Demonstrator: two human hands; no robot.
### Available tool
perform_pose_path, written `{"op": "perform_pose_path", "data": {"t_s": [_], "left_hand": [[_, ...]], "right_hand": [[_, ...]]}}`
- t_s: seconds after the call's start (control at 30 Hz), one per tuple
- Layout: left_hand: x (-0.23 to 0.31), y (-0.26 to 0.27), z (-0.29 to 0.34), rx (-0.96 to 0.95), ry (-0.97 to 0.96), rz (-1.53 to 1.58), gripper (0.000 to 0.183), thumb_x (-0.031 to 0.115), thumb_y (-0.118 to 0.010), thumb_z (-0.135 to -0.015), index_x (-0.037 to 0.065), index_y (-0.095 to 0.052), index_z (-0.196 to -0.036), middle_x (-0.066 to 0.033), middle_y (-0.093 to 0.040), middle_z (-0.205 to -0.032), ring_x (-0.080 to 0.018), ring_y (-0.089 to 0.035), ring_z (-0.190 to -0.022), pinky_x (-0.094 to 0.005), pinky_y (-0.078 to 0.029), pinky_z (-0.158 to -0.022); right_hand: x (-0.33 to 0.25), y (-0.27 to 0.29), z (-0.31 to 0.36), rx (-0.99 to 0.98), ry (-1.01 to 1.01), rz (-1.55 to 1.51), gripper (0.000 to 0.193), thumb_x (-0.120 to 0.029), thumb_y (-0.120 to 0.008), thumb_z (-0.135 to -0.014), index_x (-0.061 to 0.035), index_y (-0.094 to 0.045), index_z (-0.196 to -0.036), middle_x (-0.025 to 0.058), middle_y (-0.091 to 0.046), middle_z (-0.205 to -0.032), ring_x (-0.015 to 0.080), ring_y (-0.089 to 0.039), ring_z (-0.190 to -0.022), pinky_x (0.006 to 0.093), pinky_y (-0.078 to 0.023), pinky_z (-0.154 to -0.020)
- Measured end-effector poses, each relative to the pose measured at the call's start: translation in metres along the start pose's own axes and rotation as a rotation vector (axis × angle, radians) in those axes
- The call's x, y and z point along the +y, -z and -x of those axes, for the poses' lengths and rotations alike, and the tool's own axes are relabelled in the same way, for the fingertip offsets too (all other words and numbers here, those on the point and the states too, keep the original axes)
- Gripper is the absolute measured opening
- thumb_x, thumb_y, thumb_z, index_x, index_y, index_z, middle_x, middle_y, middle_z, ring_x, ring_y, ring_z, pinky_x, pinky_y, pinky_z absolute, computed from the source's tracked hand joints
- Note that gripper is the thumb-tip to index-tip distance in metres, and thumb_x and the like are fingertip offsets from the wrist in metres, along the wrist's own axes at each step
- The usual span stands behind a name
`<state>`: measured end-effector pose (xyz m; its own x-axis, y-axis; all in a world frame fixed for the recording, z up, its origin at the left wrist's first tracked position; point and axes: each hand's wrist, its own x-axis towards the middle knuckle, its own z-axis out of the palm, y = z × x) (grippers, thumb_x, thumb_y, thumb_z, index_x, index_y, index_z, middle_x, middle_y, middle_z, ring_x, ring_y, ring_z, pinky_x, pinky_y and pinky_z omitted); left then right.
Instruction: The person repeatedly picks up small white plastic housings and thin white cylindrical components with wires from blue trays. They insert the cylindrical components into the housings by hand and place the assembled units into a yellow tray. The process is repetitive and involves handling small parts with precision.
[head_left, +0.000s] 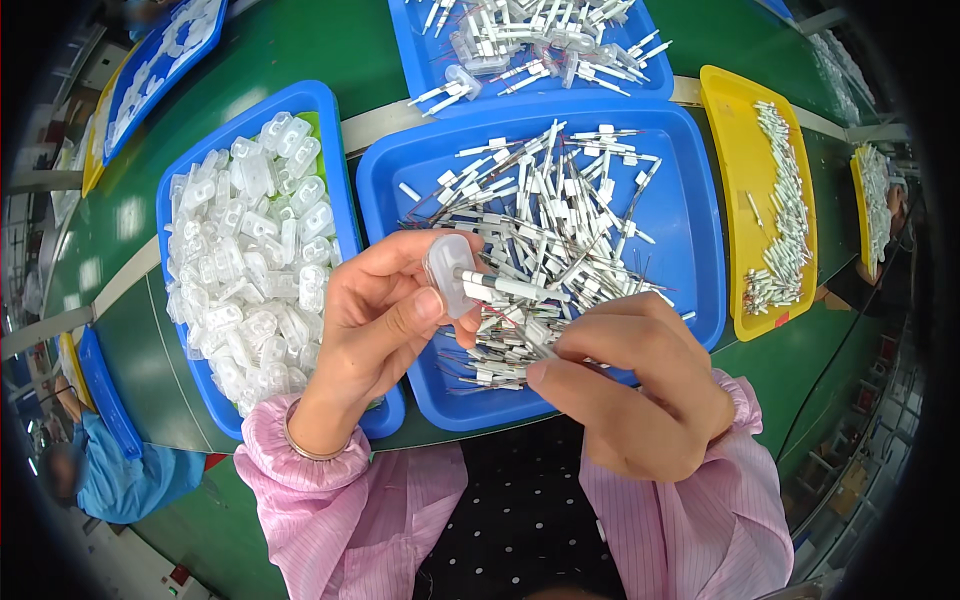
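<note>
My left hand [375, 325] pinches a translucent oval plastic housing [448, 275] between thumb and fingers. Out of the housing's face, toward the right, sticks a slim white tube with a dark band [515, 287]. Close by on the right, my right hand [640, 385] has thumb and forefinger pressed together. A thin greyish tip shows at those fingertips, just below the white tube, too small to name. Both hands are above the near part of a blue tray [705, 240], where many white tube pieces with thin wires [560, 200] lie in a loose heap.
At left stands a blue tray [335, 150] heaped with translucent housings [250, 250]. A blue tray [400, 40] beyond holds housings with tubes fitted. To the right, a yellow tray [740, 100] carries small white parts [785, 220]. A person in blue [130, 470] is at far left.
</note>
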<state>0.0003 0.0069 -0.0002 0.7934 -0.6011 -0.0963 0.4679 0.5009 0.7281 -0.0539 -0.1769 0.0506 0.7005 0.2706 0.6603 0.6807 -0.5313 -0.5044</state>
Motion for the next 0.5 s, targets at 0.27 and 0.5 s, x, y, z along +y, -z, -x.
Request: {"op": "perform_pose_path", "data": {"t_s": [0.27, 0.5], "left_hand": [[0.0003, -0.0003, 0.0009, 0.003, 0.003, -0.006, 0.034, 0.006, -0.054, -0.085, -0.008, -0.046, -0.115, -0.0147, -0.059, -0.092, -0.0162, -0.059, -0.076, -0.0277, -0.05, -0.064], [-0.0018, -0.0008, 0.0009, -0.012, -0.037, -0.035, 0.034, 0.003, -0.053, -0.084, -0.009, -0.046, -0.115, -0.0159, -0.059, -0.095, -0.0171, -0.059, -0.078, -0.0284, -0.051, -0.066]], "right_hand": [[0.0023, 0.0011, -0.0002, -0.012, 0.014, -0.044, 0.021, 0.005, -0.064, -0.05, 0.007, -0.057, -0.07, 0.0161, -0.051, -0.077, 0.0205, -0.052, -0.055, 0.0253, -0.044, -0.045], [0.0015, -0.0048, 0.0014, -0.043, 0.01, -0.029, 0.024, 0.006, -0.065, -0.053, 0.0068, -0.058, -0.075, 0.015, -0.051, -0.077, 0.0207, -0.052, -0.057, 0.0253, -0.044, -0.048]]}}
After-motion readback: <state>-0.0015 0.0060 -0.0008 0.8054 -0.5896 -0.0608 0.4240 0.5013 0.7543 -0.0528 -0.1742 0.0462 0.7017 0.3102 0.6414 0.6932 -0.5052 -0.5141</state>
